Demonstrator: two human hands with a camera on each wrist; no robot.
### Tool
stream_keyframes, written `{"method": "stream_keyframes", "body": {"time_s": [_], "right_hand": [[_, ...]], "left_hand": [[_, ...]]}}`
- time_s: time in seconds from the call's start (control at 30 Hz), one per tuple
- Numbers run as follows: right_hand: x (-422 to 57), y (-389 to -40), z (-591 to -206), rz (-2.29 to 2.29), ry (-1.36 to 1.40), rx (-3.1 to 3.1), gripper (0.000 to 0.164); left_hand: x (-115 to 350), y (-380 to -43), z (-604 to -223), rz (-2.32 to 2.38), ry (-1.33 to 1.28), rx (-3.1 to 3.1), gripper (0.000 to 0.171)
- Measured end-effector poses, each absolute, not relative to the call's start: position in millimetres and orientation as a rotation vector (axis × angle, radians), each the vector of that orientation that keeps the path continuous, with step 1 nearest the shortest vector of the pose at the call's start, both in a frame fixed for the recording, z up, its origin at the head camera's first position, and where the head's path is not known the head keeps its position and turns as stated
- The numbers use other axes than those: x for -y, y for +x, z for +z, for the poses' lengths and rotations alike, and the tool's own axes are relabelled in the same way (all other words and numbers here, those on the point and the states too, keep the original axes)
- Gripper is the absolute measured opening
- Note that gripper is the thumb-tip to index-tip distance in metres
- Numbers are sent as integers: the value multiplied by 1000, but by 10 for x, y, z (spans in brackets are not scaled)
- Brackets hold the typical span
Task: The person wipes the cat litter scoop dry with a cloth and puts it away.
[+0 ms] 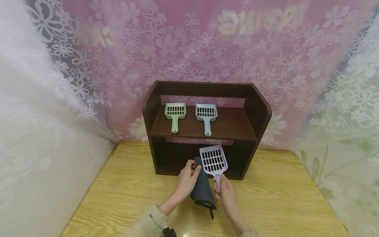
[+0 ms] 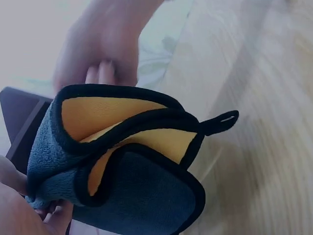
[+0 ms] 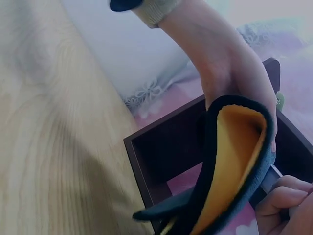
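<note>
My left hand [image 1: 186, 180] grips a folded dark blue-grey cleaning cloth [image 1: 202, 188] by its upper end. The left wrist view shows the cloth's yellow inner side, black edging and a small hanging loop [image 2: 222, 122]. A pale purple litter scoop [image 1: 214, 160] is held by its handle in my right hand [image 1: 227, 197], with its slotted head tilted up. The cloth hangs right beside the scoop's left edge. Both are held in front of the lower compartment of a dark brown shelf [image 1: 204, 131]. In the right wrist view the cloth hides most of the scoop.
On the upper shelf board lie a green litter scoop [image 1: 175, 115] and a light blue one [image 1: 207, 117], handles toward me. The shelf stands at the back of a wood-grain table [image 1: 275, 197]. Pink floral curtain fabric [image 1: 183, 49] hangs behind, with pale fabric at both sides.
</note>
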State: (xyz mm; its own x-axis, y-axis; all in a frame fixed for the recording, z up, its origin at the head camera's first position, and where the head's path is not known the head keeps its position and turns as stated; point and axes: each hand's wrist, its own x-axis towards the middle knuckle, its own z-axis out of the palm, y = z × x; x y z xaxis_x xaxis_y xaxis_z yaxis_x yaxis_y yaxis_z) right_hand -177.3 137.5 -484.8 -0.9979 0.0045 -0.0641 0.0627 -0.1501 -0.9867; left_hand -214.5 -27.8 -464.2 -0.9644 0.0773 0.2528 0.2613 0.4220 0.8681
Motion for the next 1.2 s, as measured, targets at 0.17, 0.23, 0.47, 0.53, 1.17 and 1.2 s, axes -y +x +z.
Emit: {"method": "stream_keyframes", "body": {"time_s": [0.17, 0.23, 0.47, 0.53, 1.17, 1.2], "right_hand": [[-1370, -1824, -4835, -2395, 161, -1953, 38], [-1375, -1820, -4832, -2378, 166, -1961, 38], [-1371, -1744, -4846, -2277, 84, -2038, 42], [-1371, -1718, -4856, -2259, 59, -2055, 43], [-1628, -1572, -4859, -1861, -333, -2009, 43], [-1630, -1571, -4866, -1852, -339, -2002, 43]], "left_hand": [[207, -2080, -4687, -1617, -316, 2487, 26], [203, -2089, -4712, -1626, -316, 2478, 25], [290, -2189, -4700, -1638, -215, 2432, 24], [327, -2220, -4669, -1657, -175, 2435, 25], [739, -2544, -4562, -1759, -411, 2484, 29], [737, -2545, -4558, -1768, -407, 2488, 29]]}}
